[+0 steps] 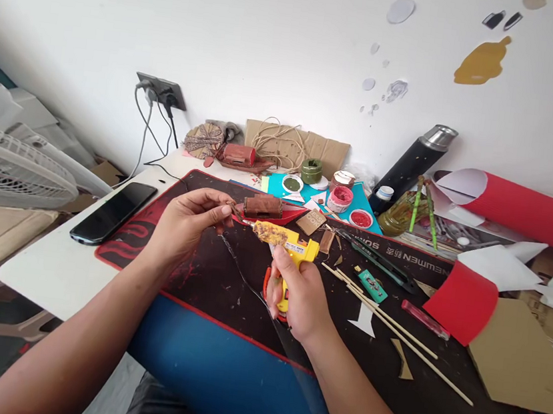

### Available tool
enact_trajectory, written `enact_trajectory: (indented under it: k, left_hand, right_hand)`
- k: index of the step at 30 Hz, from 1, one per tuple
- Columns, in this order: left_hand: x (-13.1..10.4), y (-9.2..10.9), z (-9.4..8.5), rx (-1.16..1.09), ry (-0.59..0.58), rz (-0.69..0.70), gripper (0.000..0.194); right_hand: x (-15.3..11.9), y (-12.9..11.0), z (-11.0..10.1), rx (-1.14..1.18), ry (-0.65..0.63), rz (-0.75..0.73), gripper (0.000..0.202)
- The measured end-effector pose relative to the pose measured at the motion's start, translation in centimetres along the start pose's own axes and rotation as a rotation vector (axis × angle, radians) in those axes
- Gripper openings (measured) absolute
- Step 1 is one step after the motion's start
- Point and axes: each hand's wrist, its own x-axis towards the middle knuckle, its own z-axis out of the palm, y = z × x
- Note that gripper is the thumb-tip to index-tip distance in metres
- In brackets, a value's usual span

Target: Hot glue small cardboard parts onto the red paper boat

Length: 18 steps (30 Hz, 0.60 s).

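My right hand (299, 290) grips a yellow glue gun (294, 249) by its handle. Its nozzle points left, close to the fingers of my left hand (191, 220). Pinched between my left thumb and fingers is a small brown piece (236, 210), partly hidden by them; its exact kind I cannot make out. Just behind the glue gun lies a model boat with a red hull (285, 216) and a brown cabin (262, 206). A thin dark cord (243, 273) runs over the mat below my hands.
A black phone (114, 214) lies at left, near a fan (25, 156). Behind are open paint jars (340, 199), another brown boat (239, 157) and a thermos (416, 160). Wooden sticks (393, 322), a green utility knife (385, 264) and cardboard (520, 358) occupy the right side.
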Motion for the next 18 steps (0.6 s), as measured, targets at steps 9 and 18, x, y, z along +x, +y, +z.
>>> enact_trajectory:
  k: [9, 18]
  left_hand:
    - [-0.13, 0.40, 0.33, -0.013, 0.028, -0.007, 0.035]
    - [-0.13, 0.25, 0.22, -0.012, 0.020, 0.006, 0.032]
  right_hand:
    - [-0.01, -0.06, -0.07, -0.011, 0.007, 0.002, 0.067]
    - [0.01, 0.00, -0.13, -0.042, 0.005, 0.015, 0.064]
